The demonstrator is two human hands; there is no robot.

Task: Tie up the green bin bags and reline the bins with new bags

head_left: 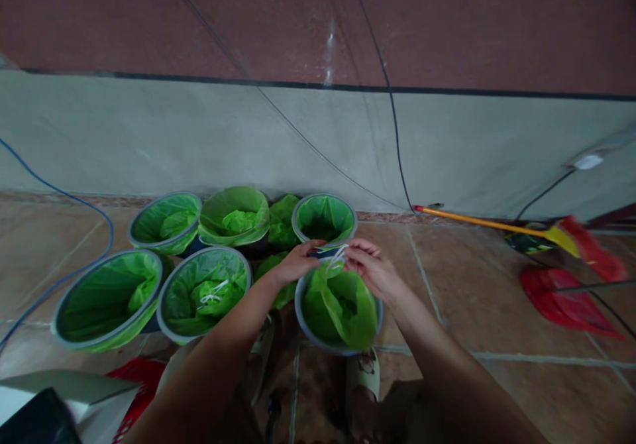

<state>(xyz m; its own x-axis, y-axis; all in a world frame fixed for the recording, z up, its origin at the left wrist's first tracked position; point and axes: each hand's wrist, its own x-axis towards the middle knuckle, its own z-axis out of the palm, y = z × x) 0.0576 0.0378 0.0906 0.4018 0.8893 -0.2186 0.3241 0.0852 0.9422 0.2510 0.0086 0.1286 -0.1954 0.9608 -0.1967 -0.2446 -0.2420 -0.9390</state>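
A grey-rimmed bin (301,325) stands in front of my feet, with a green plastic bag (360,318) bunched up inside it. White drawstring (338,256) loops up from the bag's top edge at the bin's far side. My right hand (370,265) pinches this drawstring between thumb and fingers. Across from it, my left hand (297,262) has its fingers drawn together at the far left of the rim, close to the string. What lies between the left fingertips is too small to make out.
Several green-lined bins stand to the left, including one with white string (212,291) inside; another lined bin (322,199) sits behind. A yellow-handled broom (481,220) and red dustpan (566,301) lie right. A blue cable (106,222) crosses the left floor; a black cable (390,93) hangs down the wall.
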